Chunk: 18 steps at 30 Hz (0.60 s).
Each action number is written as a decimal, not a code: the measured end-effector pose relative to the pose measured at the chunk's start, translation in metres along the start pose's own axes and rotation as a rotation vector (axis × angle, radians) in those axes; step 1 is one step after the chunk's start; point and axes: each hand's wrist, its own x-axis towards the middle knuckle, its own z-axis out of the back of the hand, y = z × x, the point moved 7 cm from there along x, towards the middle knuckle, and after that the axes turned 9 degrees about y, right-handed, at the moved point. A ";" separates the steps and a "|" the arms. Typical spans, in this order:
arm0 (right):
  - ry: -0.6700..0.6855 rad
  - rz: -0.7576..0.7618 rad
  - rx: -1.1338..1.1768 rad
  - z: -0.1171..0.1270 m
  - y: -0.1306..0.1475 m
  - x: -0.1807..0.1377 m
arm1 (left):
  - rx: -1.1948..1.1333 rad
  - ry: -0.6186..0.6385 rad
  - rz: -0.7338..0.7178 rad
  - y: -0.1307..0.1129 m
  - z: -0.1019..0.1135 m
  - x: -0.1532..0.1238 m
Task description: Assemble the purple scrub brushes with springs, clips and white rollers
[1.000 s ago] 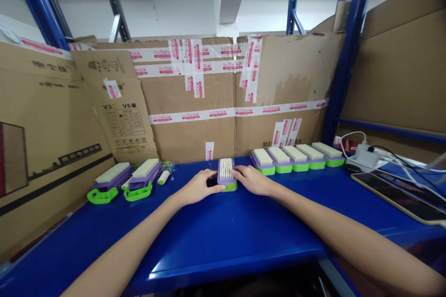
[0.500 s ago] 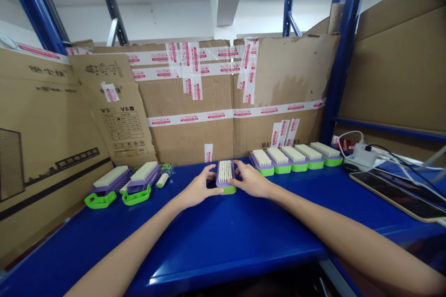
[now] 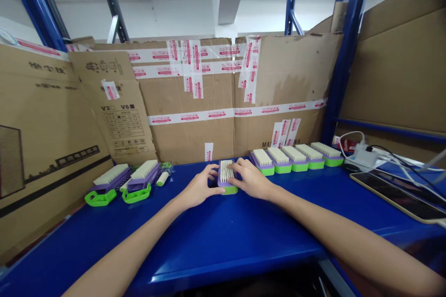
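A scrubbing brush (image 3: pixel 226 171) lies bristles up on the blue shelf in front of me. It has cream bristles and a purple body over a green base. My left hand (image 3: pixel 200 186) grips its left side, the thumb against the front end and the fingers bent along the far side. From the right, my right hand (image 3: pixel 252 178) curls over the same brush, its thumb and fingertips on the bristles and right edge. Part of the brush's right side is hidden behind that hand.
Several similar brushes (image 3: pixel 291 158) stand in a row at the back right. Two brushes with green handles (image 3: pixel 136 194) and a small white-and-green roller (image 3: pixel 163 177) lie at left. A phone (image 3: pixel 397 195), charger (image 3: pixel 365 154) and cables are at right. Cardboard (image 3: pixel 188 139) walls the back.
My right hand's fingers have moved from the brush's right edge up onto its bristles. The left hand keeps its grip, and the view has shifted slightly.
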 end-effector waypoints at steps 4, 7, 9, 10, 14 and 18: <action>-0.024 0.085 0.009 0.003 0.007 -0.001 | 0.000 0.005 0.001 -0.005 -0.001 0.000; -0.026 0.135 0.010 0.005 0.013 -0.002 | 0.005 0.006 0.008 -0.008 -0.001 -0.001; -0.006 0.164 0.019 0.005 0.016 -0.002 | 0.005 0.007 0.007 -0.009 -0.001 -0.002; 0.006 0.170 0.022 0.005 0.016 -0.002 | 0.004 0.007 0.004 -0.009 -0.002 -0.002; 0.028 0.148 0.006 0.005 0.017 -0.003 | -0.004 0.022 -0.011 -0.010 -0.003 -0.003; 0.037 0.173 0.005 0.005 0.022 -0.005 | 0.009 0.046 -0.021 -0.013 -0.005 -0.004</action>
